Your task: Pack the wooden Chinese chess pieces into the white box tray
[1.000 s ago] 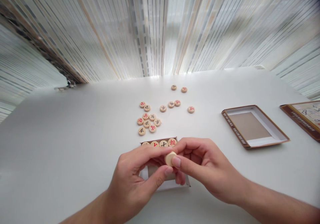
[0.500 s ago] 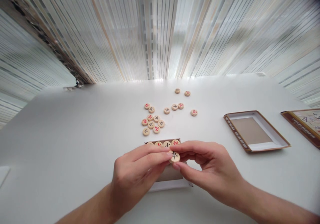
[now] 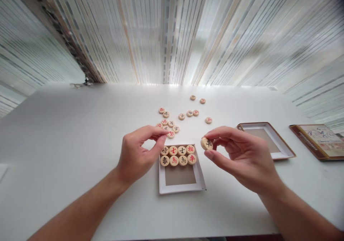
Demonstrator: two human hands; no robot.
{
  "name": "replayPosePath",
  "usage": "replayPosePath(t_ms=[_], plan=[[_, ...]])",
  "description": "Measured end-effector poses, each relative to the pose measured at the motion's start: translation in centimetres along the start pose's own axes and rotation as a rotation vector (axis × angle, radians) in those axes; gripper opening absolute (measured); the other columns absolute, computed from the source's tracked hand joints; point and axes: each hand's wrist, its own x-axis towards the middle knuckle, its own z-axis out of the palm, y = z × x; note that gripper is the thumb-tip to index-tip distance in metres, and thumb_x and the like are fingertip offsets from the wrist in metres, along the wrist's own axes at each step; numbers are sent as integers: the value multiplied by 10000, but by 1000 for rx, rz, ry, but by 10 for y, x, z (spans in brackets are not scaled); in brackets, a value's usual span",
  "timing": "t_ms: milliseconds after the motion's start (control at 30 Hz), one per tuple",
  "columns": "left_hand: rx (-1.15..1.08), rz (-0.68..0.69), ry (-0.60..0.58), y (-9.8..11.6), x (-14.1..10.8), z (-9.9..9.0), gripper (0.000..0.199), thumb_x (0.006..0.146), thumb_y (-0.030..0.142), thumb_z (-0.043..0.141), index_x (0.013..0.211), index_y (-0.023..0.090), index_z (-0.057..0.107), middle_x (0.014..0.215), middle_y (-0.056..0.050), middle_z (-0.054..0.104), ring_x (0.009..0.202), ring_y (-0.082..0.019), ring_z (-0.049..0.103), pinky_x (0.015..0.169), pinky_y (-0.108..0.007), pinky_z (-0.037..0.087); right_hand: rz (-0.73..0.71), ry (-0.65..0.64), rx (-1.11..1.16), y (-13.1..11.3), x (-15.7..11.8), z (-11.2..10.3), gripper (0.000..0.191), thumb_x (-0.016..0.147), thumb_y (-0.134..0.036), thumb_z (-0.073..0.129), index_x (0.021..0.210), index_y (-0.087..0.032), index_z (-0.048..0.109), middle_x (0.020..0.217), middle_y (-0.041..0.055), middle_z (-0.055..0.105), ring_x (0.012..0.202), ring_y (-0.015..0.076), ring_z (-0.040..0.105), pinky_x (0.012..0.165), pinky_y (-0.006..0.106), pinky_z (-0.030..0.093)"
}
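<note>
My right hand (image 3: pixel 247 157) pinches a wooden Chinese chess piece (image 3: pixel 207 144) with a black character between thumb and fingers, tilted and raised to the right of an open shallow box (image 3: pixel 182 188). Two rows of round pieces, red and black, lie across the far half of that box. Over its far left corner is my left hand (image 3: pixel 137 155), thumb and forefinger drawn together beside a red-marked piece (image 3: pixel 171 134) on the table. Whether anything sits between those fingertips is hidden. The left hand covers part of the nearby loose cluster.
Several loose pieces (image 3: pixel 182 116) are scattered on the white table (image 3: pixel 67 144) beyond the box. To the right lie an empty box lid (image 3: pixel 282 156) and a flat printed box part (image 3: pixel 319 137). Striped blinds (image 3: pixel 150 37) hang along the far edge.
My hands have parted. The right moved right and up with the black-marked piece; the left moved left and forward to the loose pieces. The rows in the box came into view.
</note>
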Motion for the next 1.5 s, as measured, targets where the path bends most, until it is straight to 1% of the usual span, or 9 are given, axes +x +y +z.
replayPosePath(t_ms=[67,200,267,367,500,667,1000,1200,1500], plan=[[-51,-118,9,-10,2,1,111,931,186,738,961,176,845,931,-63,863,838,-210,817,814,-313,678,-58,-97,-81,-2,-2,5,215,923,-166,818,1109,-250,752,956,33,736,820,175,657,734,295,582],[-55,-168,-36,-21,2,7,122,930,203,732,960,189,849,928,-49,871,823,-210,823,742,-287,676,-206,-328,-231,-4,-12,30,237,952,-93,710,1164,-198,703,1025,76,735,895,202,677,767,311,577],[-54,-172,-59,-22,0,10,136,937,194,719,966,198,851,941,-40,875,836,-205,824,750,-278,670,-289,-381,-295,-4,-17,42,217,969,-72,660,1158,-176,685,1033,94,742,910,224,676,802,344,577],[-59,-178,-68,-21,0,11,151,954,182,699,985,197,846,973,-40,877,866,-204,827,773,-276,666,-363,-415,-386,-1,-22,54,163,1014,-71,607,1118,-168,687,988,97,750,855,231,659,764,352,554],[-68,-175,-62,-20,0,12,142,944,154,703,971,187,838,965,-40,874,848,-198,823,765,-276,658,-408,-431,-481,4,-26,62,148,1063,-111,583,1049,-157,723,927,94,751,795,223,651,716,334,526],[-74,-162,-55,-20,0,13,148,924,125,704,964,183,835,949,-37,872,833,-191,818,757,-275,651,-424,-457,-575,8,-27,66,227,1057,-87,574,929,-148,751,865,78,746,730,210,644,657,320,495],[-60,-138,-50,-19,0,13,170,916,97,698,973,175,839,960,-36,873,836,-180,814,749,-263,642,-476,-417,-708,5,-28,69,283,1051,-66,529,967,-141,788,791,58,688,638,215,550,565,350,399],[-50,-126,-51,-18,0,12,163,919,95,703,966,172,839,948,-33,873,821,-175,812,746,-258,642,-480,-392,-743,4,-25,71,315,1050,-57,514,914,-146,783,771,51,665,607,209,502,553,345,375],[-10,-131,-51,-17,1,8,145,941,153,696,967,188,834,928,-32,870,799,-185,812,739,-270,658,-471,-364,-668,0,-24,70,326,1072,-88,506,886,-146,768,721,32,647,571,182,533,526,334,385]])
